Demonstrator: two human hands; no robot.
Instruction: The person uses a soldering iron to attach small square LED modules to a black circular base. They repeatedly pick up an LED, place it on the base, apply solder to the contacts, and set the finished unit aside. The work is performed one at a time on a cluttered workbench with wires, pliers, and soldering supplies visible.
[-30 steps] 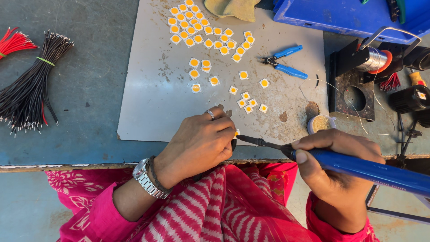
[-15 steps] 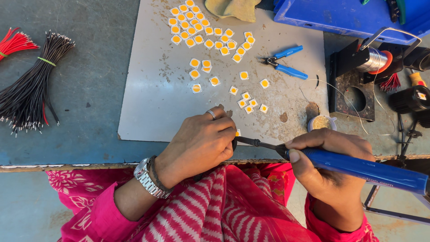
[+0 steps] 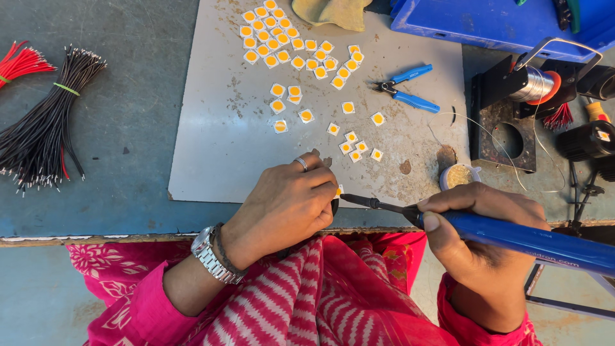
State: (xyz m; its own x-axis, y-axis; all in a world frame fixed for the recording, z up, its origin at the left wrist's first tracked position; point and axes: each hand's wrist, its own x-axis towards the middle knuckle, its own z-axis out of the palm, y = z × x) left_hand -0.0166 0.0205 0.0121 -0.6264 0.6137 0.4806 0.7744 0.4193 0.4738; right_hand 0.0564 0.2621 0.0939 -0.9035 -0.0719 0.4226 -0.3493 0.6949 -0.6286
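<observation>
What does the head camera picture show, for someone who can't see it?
The right hand holds a blue soldering iron to a small yellow square chip pinched in the left hand. More chips lie on a grey board.

The soldering iron [image 3: 512,238] has a smooth, glossy blue plastic handle and a dark metal tip. The grey board [image 3: 224,147] looks matt, scuffed and stained. The wristwatch [image 3: 208,256] is shiny metal. Far right, the cutters [image 3: 407,90] have blue plastic grips.
</observation>
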